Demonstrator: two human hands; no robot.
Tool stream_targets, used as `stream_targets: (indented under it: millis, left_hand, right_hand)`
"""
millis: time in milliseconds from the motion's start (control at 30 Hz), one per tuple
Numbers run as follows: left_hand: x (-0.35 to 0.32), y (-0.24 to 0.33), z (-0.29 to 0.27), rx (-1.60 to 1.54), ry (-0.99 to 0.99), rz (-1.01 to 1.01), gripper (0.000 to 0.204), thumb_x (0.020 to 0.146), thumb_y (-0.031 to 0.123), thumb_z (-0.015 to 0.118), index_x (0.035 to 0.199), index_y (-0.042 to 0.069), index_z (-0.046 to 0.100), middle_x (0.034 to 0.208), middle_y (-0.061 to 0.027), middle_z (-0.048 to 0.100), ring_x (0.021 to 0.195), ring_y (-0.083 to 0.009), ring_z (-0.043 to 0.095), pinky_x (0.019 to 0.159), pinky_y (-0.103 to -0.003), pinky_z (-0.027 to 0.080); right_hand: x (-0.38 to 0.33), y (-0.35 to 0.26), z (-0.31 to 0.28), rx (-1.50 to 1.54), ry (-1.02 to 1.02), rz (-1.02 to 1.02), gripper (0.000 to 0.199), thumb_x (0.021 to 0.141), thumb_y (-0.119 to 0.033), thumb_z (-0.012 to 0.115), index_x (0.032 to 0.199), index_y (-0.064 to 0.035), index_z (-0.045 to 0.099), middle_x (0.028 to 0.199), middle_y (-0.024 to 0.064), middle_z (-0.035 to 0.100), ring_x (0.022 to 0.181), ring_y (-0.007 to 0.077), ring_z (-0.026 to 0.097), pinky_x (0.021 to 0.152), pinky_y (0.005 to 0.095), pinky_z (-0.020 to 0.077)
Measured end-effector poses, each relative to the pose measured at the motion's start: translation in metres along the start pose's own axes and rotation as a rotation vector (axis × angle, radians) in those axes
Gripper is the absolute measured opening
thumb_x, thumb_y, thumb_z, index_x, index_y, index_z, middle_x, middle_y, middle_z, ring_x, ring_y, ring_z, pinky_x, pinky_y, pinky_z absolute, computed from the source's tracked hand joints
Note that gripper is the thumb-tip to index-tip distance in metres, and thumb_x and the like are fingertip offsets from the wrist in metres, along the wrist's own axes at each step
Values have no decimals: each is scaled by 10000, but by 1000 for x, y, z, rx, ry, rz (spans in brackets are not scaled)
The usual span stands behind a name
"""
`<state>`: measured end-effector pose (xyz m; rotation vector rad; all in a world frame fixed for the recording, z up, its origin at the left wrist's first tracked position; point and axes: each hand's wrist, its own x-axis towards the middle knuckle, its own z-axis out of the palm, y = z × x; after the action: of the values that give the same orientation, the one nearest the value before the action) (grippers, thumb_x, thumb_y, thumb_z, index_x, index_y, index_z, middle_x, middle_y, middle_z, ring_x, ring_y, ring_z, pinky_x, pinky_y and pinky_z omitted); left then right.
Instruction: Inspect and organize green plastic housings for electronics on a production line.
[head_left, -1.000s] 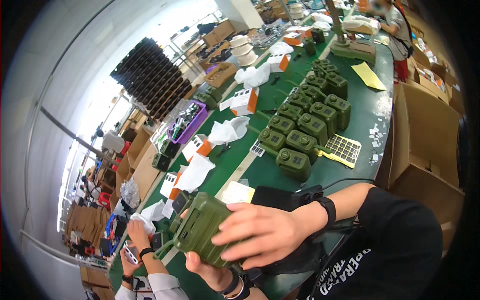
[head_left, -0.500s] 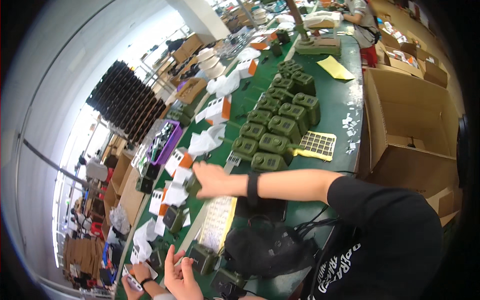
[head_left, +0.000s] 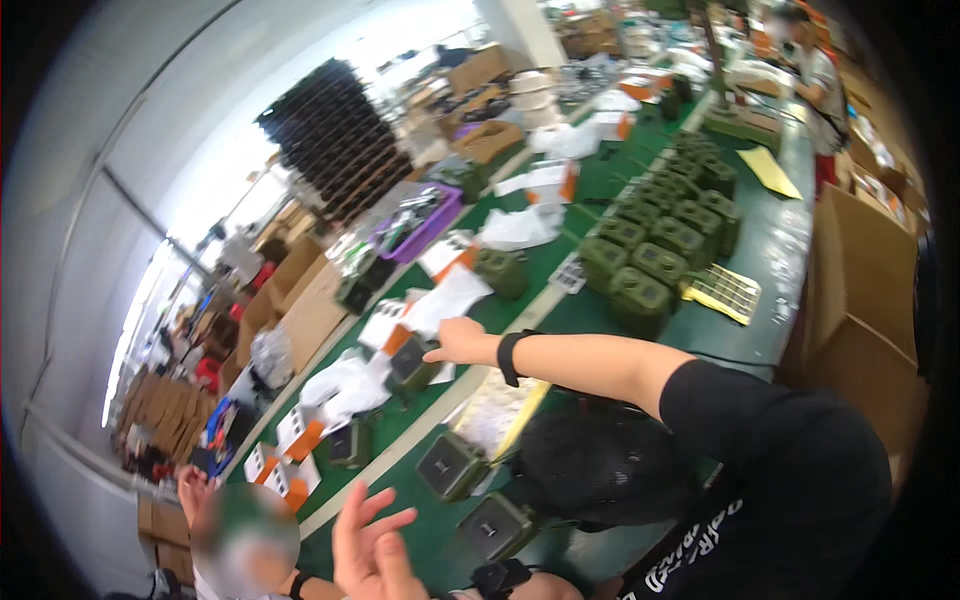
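Note:
On the green belt, my right hand (head_left: pixel 465 343) reaches far across, its curled fingers at the right edge of a small green box-shaped speaker (head_left: pixel 411 364) with a dark front. My left hand (head_left: pixel 375 550) is low in the view, raised with its fingers apart and nothing in it. Close by it stand two more green speakers, one (head_left: pixel 452 466) by a pale label sheet (head_left: pixel 500 410) and another (head_left: pixel 497 526) nearer me. Farther along the belt stands a single green speaker (head_left: pixel 500 272). Another (head_left: pixel 349 443) sits toward the co-worker.
Rows of green speakers (head_left: pixel 662 262) stand at the right, beside a yellow-edged sheet (head_left: pixel 722 292). White-and-orange boxes (head_left: pixel 296 432) and white bags (head_left: pixel 345 390) line the far side. A purple bin (head_left: pixel 420 232) lies beyond. A co-worker's hand (head_left: pixel 193 490) shows lower left; a large carton (head_left: pixel 860 270) stands right.
The view has swung, shifting the scene right. My right hand has left one green speaker, which stands farther along the belt, and come to the one nearer me. My left hand stays open.

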<state>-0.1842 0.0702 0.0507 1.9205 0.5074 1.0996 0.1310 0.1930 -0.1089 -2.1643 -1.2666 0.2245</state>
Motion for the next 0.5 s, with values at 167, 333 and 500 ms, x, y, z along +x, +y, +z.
stream_targets:
  millis: [167,333,500]
  left_hand:
    - [-2,1,9,178,-31,14,348,869,111,580,1181,-33,527,984,-88,624,803,-128,590,658,-234,446]
    - [2,10,38,150,-140,-16,513,781,199,684,1239,56,500,1049,-118,597,832,-187,634,718,-276,498]
    - [7,22,69,170,-175,27,485,783,175,689,1226,71,522,1029,-104,609,789,-179,642,681,-266,497]
  right_hand:
    - [22,-29,46,66,106,-10,837,569,-643,696,1012,54,560,922,212,617,852,314,627,758,395,497]
    - [38,-11,43,47,35,223,963,481,-534,776,1116,113,453,1140,258,520,1090,368,506,957,386,392]
    - [41,34,1,104,-51,189,867,468,-484,794,1062,85,518,1056,232,574,1040,331,551,860,376,472]
